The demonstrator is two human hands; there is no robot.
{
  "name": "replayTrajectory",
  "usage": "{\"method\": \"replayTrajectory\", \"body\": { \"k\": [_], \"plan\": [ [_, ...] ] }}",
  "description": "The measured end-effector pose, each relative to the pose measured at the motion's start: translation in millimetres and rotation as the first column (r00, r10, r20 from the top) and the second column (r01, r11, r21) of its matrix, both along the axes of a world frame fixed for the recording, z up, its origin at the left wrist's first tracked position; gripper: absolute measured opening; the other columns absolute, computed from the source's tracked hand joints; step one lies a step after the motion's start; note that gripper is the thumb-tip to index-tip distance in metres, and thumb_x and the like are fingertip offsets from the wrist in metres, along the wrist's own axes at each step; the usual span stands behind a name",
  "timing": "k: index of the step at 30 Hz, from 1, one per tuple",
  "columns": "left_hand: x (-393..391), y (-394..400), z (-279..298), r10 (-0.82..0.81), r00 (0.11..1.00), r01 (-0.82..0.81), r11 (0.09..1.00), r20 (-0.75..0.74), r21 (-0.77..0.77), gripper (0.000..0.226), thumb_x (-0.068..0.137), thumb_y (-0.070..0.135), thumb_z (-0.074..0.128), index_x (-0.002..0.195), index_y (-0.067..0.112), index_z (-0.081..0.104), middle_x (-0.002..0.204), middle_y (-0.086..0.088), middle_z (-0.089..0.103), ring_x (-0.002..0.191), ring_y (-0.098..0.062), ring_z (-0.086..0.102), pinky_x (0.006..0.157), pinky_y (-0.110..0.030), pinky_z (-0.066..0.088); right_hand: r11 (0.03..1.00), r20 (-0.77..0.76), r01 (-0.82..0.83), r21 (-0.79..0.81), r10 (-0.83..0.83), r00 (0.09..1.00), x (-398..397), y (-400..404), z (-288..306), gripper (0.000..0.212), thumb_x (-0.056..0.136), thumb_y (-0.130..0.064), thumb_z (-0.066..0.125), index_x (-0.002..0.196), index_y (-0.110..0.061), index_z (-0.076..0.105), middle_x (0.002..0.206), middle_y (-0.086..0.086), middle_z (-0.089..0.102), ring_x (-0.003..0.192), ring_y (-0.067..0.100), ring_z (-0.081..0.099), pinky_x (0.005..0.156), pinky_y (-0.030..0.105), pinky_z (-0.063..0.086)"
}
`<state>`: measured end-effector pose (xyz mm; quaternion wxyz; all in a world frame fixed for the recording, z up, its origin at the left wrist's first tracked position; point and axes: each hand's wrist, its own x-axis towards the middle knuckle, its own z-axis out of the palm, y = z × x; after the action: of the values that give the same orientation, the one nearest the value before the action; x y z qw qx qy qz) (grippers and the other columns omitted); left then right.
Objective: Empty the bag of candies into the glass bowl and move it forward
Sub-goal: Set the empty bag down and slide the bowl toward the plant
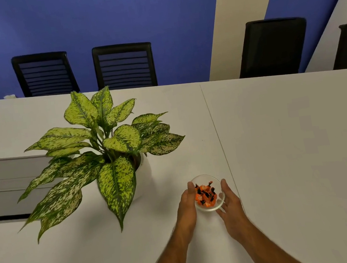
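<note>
A small clear glass bowl (206, 179) stands on the white table, holding several orange and black wrapped candies (205, 195). My left hand (187, 209) lies flat against the bowl's left side, fingers pointing away from me. On the right side my right hand (231, 205) cups the bowl, thumb up along the rim and fingers under its near edge. Both hands hold the bowl between them. No candy bag is in view.
A potted plant (105, 153) with large speckled green leaves in a white pot stands left of the bowl, its leaves reaching close to my left hand. A grey cable hatch (3, 186) sits far left. A table seam (220, 138) runs just right of the bowl. Black chairs (124, 67) line the far edge.
</note>
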<state>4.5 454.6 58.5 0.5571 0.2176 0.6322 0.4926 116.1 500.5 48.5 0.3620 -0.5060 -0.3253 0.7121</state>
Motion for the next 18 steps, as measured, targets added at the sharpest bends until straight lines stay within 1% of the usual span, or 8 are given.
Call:
{"method": "replayTrajectory", "body": {
  "k": [1, 4, 7, 8, 11, 14, 16, 18],
  "plan": [
    [-2.3, 5.6, -1.6, -0.008, 1.000, 0.008, 1.000, 0.000, 0.001, 0.099, 0.067, 0.090, 0.029, 0.143, 0.029, 0.047, 0.143, 0.003, 0.055, 0.121, -0.011, 0.047, 0.116, -0.043, 0.031, 1.000, 0.005, -0.005, 0.001, 0.005, 1.000, -2.1, 6.5, -1.3, 0.059, 0.088, -0.056, 0.049, 0.137, -0.022, 0.044, 0.126, 0.002, 0.054, 0.109, 0.017, 0.057, 0.097, 0.034, 0.042],
    [-8.0, 23.0, -15.9, 0.011, 1.000, -0.011, 1.000, 0.007, -0.004, 0.100, 0.065, 0.091, 0.030, 0.142, 0.030, 0.047, 0.142, 0.002, 0.055, 0.119, -0.011, 0.047, 0.114, -0.041, 0.031, 1.000, 0.011, -0.006, -0.023, 0.007, 1.000, -7.7, 24.0, -10.0, 0.063, 0.092, -0.054, 0.047, 0.144, -0.020, 0.038, 0.125, 0.002, 0.050, 0.112, 0.019, 0.053, 0.097, 0.034, 0.041],
    [-10.2, 34.6, -20.7, 0.020, 1.000, -0.020, 1.000, 0.023, -0.017, 0.106, 0.061, 0.094, 0.031, 0.143, 0.029, 0.046, 0.142, 0.001, 0.055, 0.119, -0.012, 0.047, 0.115, -0.042, 0.031, 1.000, 0.003, -0.019, -0.017, 0.019, 1.000, -10.7, 34.2, -16.7, 0.061, 0.092, -0.054, 0.047, 0.143, -0.022, 0.040, 0.120, 0.000, 0.053, 0.103, 0.012, 0.057, 0.094, 0.033, 0.041],
    [-11.7, 38.4, -23.2, 0.020, 1.000, -0.019, 1.000, 0.022, -0.012, 0.110, 0.057, 0.097, 0.032, 0.143, 0.030, 0.046, 0.142, 0.002, 0.055, 0.119, -0.012, 0.047, 0.115, -0.042, 0.031, 1.000, 0.002, -0.022, -0.017, 0.022, 1.000, -11.7, 37.8, -19.3, 0.060, 0.092, -0.054, 0.047, 0.142, -0.022, 0.041, 0.120, 0.001, 0.054, 0.103, 0.012, 0.058, 0.094, 0.032, 0.041],
    [-15.5, 47.5, -27.4, 0.032, 0.999, -0.032, 0.999, 0.016, -0.009, 0.115, 0.052, 0.100, 0.033, 0.143, 0.030, 0.046, 0.144, 0.002, 0.054, 0.118, -0.012, 0.047, 0.114, -0.042, 0.031, 1.000, 0.019, -0.025, -0.011, 0.025, 1.000, -13.9, 45.5, -23.7, 0.061, 0.092, -0.055, 0.046, 0.143, -0.023, 0.039, 0.126, 0.003, 0.053, 0.113, 0.019, 0.054, 0.097, 0.033, 0.040],
    [-18.5, 55.0, -27.4, 0.034, 0.999, -0.033, 0.999, 0.015, -0.038, 0.110, 0.059, 0.096, 0.030, 0.145, 0.028, 0.044, 0.148, -0.001, 0.051, 0.119, -0.012, 0.045, 0.116, -0.045, 0.031, 0.999, 0.021, -0.033, -0.015, 0.033, 0.999, -15.4, 51.5, -22.7, 0.063, 0.092, -0.057, 0.045, 0.145, -0.024, 0.036, 0.138, 0.005, 0.050, 0.122, 0.022, 0.051, 0.101, 0.036, 0.039],
    [-20.1, 58.0, -27.9, 0.034, 0.999, -0.033, 0.998, 0.014, -0.060, 0.108, 0.062, 0.092, 0.029, 0.146, 0.026, 0.042, 0.151, -0.002, 0.049, 0.125, -0.016, 0.047, 0.118, -0.045, 0.030, 0.999, 0.019, -0.039, -0.016, 0.040, 0.999, -16.6, 53.4, -21.9, 0.063, 0.092, -0.057, 0.045, 0.145, -0.025, 0.035, 0.142, 0.006, 0.049, 0.123, 0.022, 0.050, 0.100, 0.035, 0.039],
    [-21.4, 59.0, -28.2, 0.030, 0.999, -0.028, 0.997, 0.019, -0.076, 0.107, 0.063, 0.091, 0.029, 0.148, 0.025, 0.040, 0.153, -0.003, 0.047, 0.137, -0.022, 0.043, 0.119, -0.045, 0.028, 0.999, 0.026, -0.044, -0.019, 0.044, 0.999, -17.2, 52.7, -20.2, 0.063, 0.091, -0.058, 0.045, 0.145, -0.026, 0.035, 0.145, 0.006, 0.047, 0.121, 0.020, 0.050, 0.098, 0.035, 0.038]
  ]
}}
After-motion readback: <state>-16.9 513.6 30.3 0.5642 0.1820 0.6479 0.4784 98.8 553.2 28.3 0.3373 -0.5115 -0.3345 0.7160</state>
